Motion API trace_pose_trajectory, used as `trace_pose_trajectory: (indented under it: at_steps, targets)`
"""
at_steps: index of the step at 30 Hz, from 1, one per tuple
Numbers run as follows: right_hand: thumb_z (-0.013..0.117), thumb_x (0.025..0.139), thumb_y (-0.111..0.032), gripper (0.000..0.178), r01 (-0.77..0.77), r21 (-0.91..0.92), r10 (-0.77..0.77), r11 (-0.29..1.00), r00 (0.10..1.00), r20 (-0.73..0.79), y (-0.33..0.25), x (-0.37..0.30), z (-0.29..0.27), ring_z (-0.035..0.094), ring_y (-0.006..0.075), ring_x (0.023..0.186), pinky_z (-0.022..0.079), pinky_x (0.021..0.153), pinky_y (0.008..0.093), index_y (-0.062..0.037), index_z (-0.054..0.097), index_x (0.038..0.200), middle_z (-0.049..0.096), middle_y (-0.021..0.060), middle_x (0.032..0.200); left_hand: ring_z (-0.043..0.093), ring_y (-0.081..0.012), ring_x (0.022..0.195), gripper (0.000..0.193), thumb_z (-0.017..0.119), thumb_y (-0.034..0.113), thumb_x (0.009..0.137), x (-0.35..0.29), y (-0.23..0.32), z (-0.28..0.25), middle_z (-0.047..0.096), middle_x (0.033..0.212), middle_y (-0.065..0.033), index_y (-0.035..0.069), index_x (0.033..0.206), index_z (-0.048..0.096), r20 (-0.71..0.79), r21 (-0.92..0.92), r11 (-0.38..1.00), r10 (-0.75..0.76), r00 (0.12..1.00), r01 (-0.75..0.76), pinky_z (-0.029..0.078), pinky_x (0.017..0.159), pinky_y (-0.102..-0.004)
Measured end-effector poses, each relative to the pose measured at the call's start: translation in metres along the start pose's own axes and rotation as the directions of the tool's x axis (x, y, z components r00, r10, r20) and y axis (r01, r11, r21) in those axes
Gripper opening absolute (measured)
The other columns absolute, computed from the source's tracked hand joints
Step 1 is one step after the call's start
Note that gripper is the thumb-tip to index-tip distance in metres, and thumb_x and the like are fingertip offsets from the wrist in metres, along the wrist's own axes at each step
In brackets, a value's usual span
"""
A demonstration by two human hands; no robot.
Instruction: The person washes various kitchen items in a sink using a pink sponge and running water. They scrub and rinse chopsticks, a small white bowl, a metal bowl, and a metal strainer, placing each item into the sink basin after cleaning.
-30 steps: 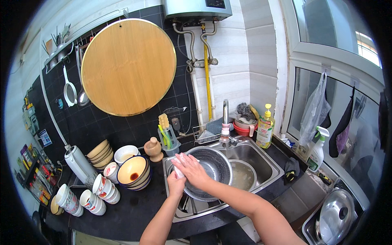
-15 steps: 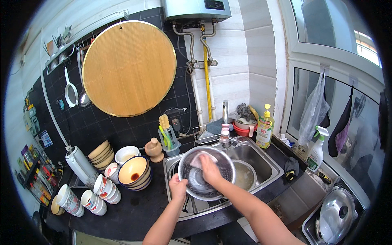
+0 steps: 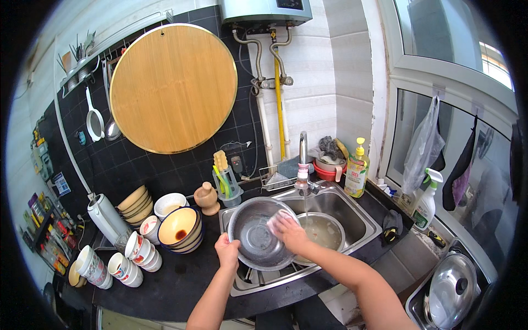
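Observation:
A round steel basin (image 3: 257, 234) is tilted toward me over the left side of the double sink (image 3: 357, 206). My left hand (image 3: 227, 252) is closed on its left rim, thumb at the edge. With my right hand (image 3: 290, 234) I press a pale pinkish cloth (image 3: 278, 219) against the basin's inner right wall; the fingers partly cover the cloth. Its inside looks wet and streaked. Behind my right wrist, a second metal basin (image 3: 339, 236) holding cloudy water sits in the right bowl, beneath the faucet (image 3: 303, 165). A thin stream seems to fall from the spout.
Stacked cream bowls (image 3: 179, 228), patterned cups (image 3: 125, 269) and a wooden mortar (image 3: 207, 199) stand on the left counter. A utensil holder (image 3: 228, 190) is behind the sink. Yellow dish soap (image 3: 357, 168) and a spray bottle (image 3: 426, 201) stand right. A pot lid (image 3: 454, 289) lies lower right.
My right hand and the cloth have moved from the basin's far inner wall to its right side. The basin has shifted slightly left with my left hand, uncovering more of the second basin.

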State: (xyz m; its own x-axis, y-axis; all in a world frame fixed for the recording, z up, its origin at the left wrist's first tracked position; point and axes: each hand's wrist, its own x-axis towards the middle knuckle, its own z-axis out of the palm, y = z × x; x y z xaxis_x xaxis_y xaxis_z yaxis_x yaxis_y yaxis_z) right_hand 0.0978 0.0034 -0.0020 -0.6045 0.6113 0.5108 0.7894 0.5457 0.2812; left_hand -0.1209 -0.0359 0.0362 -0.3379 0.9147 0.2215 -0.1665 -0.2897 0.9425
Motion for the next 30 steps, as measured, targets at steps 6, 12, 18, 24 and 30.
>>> trace_pose_trajectory:
  at_steps: [6, 12, 18, 24, 30]
  targets:
    - [0.037, 0.088, -0.037, 0.049, -0.055, 0.356, -0.034, 0.933, 0.971, 0.238, -0.031, 0.034, -0.026, 0.025, 0.0313, 0.129, 0.017, 0.101, 0.0532, -0.0247, 0.028, 0.135, 0.026, 0.0102, 0.141, 0.049, -0.0106, 0.055, 0.020, 0.049, -0.013, 0.058, -0.011, 0.002, 0.022, 0.055, 0.067, -0.0020, 0.003, 0.070, 0.050, 0.086, -0.219, 0.964, -0.137, 0.987, 0.153, 0.040, 0.049, -0.0229]
    - [0.034, 0.085, -0.056, 0.061, -0.265, 0.760, -0.252, 0.593, 0.836, 0.488, -0.058, 0.022, -0.066, 0.049, 0.0350, 0.105, 0.038, 0.089, 0.0382, -0.0197, 0.029, 0.134, 0.051, 0.0209, 0.114, 0.048, -0.0131, 0.056, 0.021, 0.047, -0.013, 0.057, 0.001, -0.012, -0.004, 0.051, 0.065, -0.0036, 0.004, 0.068, 0.046, -0.040, -0.274, 0.952, -0.149, 0.988, 0.133, 0.039, 0.052, -0.0234]
    - [0.054, 0.075, -0.054, 0.044, -0.157, 0.461, -0.042, 0.874, 0.919, 0.393, -0.033, 0.005, -0.083, 0.061, 0.0312, 0.073, 0.047, 0.067, 0.0401, -0.0129, 0.064, 0.090, 0.062, 0.0147, 0.075, 0.041, -0.0139, 0.050, 0.021, 0.052, -0.009, 0.055, 0.020, -0.020, 0.009, 0.044, 0.060, -0.0020, 0.007, 0.064, 0.042, -0.033, -0.201, 0.911, -0.374, 0.927, 0.361, 0.034, 0.044, -0.0259]
    - [0.057, 0.071, -0.057, 0.043, -0.246, 0.523, 0.160, 0.816, 0.966, 0.204, -0.006, 0.023, -0.105, 0.060, 0.0308, 0.068, 0.047, 0.061, 0.0390, -0.0184, 0.064, 0.090, 0.062, 0.0120, 0.071, 0.033, -0.0096, 0.040, 0.012, 0.057, 0.008, 0.064, 0.038, -0.002, 0.017, 0.037, 0.048, 0.0012, 0.008, 0.060, 0.045, 0.078, 0.067, 0.767, -0.642, 0.763, 0.638, 0.034, 0.039, -0.0250]
    - [0.065, 0.071, -0.043, 0.031, -0.420, 0.681, 0.348, 0.599, 0.903, 0.250, 0.023, 0.041, -0.114, 0.061, 0.0242, 0.076, 0.046, 0.069, 0.0317, -0.0207, 0.066, 0.093, 0.064, 0.0067, 0.079, 0.047, -0.0165, 0.055, 0.036, 0.054, 0.040, 0.073, 0.048, 0.003, 0.032, 0.050, 0.071, -0.0051, 0.006, 0.084, 0.055, 0.089, 0.373, 0.664, -0.721, 0.688, 0.648, 0.043, 0.055, -0.0315]
